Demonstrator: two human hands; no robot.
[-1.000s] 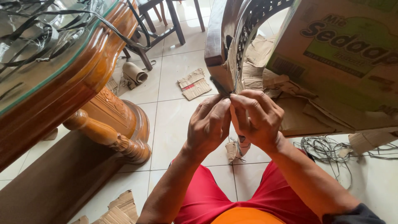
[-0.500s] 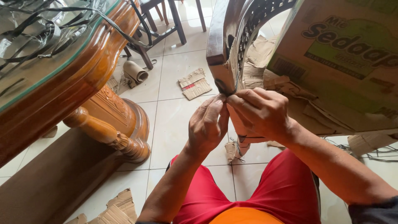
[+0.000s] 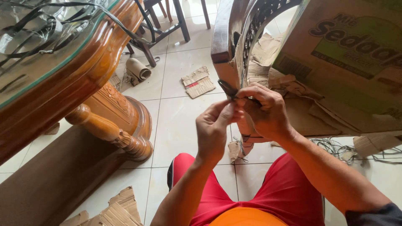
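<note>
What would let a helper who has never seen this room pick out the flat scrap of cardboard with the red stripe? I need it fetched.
Start at the big wooden table with the glass top. On the white tile floor just past its carved pedestal, towards the chair legs, lies the scrap of cardboard. It lies alone and flat, ribbed, with a red stripe, unlike the rolled piece nearer the table.

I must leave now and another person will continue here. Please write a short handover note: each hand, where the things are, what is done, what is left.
Right hand: closed on a thin dark strap at the lower edge of the carved brown wooden chair frame.
Left hand: fingertips pinch at the same spot, just below the strap.
Around: printed cardboard box leans at the right; torn cardboard scraps lie on the white tile floor.
Done: cardboard partly torn off the frame.
Left: strap and cardboard remain on the frame.
</note>
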